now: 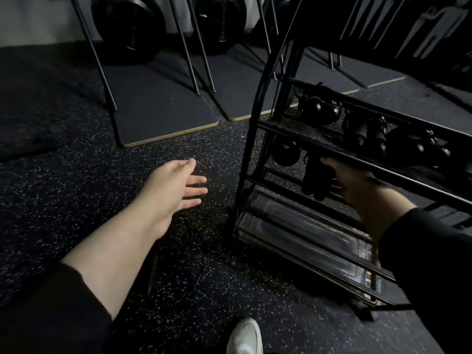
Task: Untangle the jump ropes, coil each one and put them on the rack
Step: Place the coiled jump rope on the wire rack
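A white shoe (pixel 244 337) stands at the near edge of a dark speckled floor (pixel 63 200), where a thin rope (pixel 196 264) lies loose in faint curves, apparently not yet coiled. Above it the person's left hand (pixel 176 187) hovers with fingers straight and spread, its grip apart and holding nothing. To the right, the right hand (pixel 357 190) reaches into the middle shelf of a black metal rack (pixel 258 98), beside a dark bundle (pixel 316 180) that looks like a coiled rope with its handles; in the gloom it cannot be told whether that grip is clamped on the bundle or merely beside it. On the shelf above sit more dark coils (pixel 367 131), so several ropes appear already stowed. Judging by this, the job is well advanced, with at least the floor rope left. Beyond, mats (pixel 158 106) and black exercise equipment (pixel 127 26) line the wall.
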{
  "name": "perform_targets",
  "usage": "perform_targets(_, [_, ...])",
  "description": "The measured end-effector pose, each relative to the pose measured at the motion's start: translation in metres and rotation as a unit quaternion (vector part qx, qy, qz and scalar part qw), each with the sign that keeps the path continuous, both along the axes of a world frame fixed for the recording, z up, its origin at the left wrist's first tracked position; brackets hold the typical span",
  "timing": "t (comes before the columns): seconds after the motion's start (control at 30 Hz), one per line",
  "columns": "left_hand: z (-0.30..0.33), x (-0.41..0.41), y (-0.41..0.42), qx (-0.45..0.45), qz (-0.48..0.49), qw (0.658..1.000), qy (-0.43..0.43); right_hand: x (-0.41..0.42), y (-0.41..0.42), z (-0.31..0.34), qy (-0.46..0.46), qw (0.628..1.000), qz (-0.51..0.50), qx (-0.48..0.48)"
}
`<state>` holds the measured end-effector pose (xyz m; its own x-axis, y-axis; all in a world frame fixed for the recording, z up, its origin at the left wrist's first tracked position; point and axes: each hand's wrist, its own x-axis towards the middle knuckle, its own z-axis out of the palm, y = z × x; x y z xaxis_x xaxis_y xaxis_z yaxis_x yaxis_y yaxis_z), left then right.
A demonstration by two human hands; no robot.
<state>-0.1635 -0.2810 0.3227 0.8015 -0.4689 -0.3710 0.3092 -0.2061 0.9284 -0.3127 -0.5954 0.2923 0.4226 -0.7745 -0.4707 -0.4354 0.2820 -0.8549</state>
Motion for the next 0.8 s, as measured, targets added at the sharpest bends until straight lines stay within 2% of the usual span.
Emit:
perform_targets(0.13, [-0.011,0.014,0.0,0.007,0.005,1.0,-0.005,0.003,-0.01,-0.01,0.014,0.999,0.02,-0.03])
perform_targets(0.2, [-0.016,0.021,-0.001,0.007,0.012,1.0,-0.001,0.002,-0.009,-0.013,0.034,0.996,0.032,-0.074])
perform_targets(0.37, [-0.023,0.03,0.001,0.004,0.016,1.0,-0.003,0.001,-0.009,-0.019,0.18,0.957,0.052,-0.222])
perform_targets(0.47, [-0.023,0.031,0.004,-0.001,0.023,1.0,-0.003,-0.001,-0.004,-0.021,0.21,0.938,0.033,-0.272])
perform_targets(0.53, [-0.023,0.034,0.01,0.004,0.033,0.999,-0.011,-0.001,0.012,-0.02,0.188,0.911,0.002,-0.368])
perform_targets(0.6, [-0.025,0.039,0.019,0.009,0.049,0.999,-0.022,0.0,0.051,-0.008,0.093,0.892,0.008,-0.443])
perform_targets(0.67, [-0.029,0.045,0.032,0.013,0.074,0.997,-0.03,0.003,0.105,0.001,-0.023,0.887,0.077,-0.455])
perform_targets(0.73, [-0.036,0.053,0.048,0.022,0.099,0.994,-0.033,0.013,0.154,0.002,-0.072,0.872,0.177,-0.45])
perform_targets(0.8, [-0.045,0.061,0.067,0.027,0.123,0.992,-0.028,0.03,0.189,-0.014,-0.077,0.871,0.275,-0.4])
